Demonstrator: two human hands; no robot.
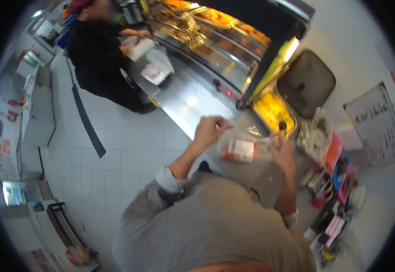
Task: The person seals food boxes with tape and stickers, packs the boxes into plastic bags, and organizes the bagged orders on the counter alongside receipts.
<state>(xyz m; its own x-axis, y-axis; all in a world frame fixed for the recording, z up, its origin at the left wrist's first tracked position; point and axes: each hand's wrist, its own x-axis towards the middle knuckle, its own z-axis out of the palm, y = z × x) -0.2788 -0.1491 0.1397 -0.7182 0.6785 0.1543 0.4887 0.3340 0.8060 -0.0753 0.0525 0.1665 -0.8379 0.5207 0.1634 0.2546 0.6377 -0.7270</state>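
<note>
A clear plastic bag (262, 146) with a red-and-white printed pack or label (241, 150) showing through it hangs over the counter in front of me. My left hand (210, 132) pinches its upper left side, thumb and fingers together. On the other side, my right hand (281, 149) has its fingers closed on the bag's right edge. Blur keeps the exact grip from being sharp. Just beyond my right hand is a metal tray of yellow food (272, 111), with a dark-ended utensil lying in it.
A lit food warmer (215, 36) stands at the back of the steel counter (186, 93). To the left, a co-worker (100, 59) handles white containers (157, 67). A dark lid (306, 84) leans on the wall. Bags and assorted items (333, 186) crowd the right side.
</note>
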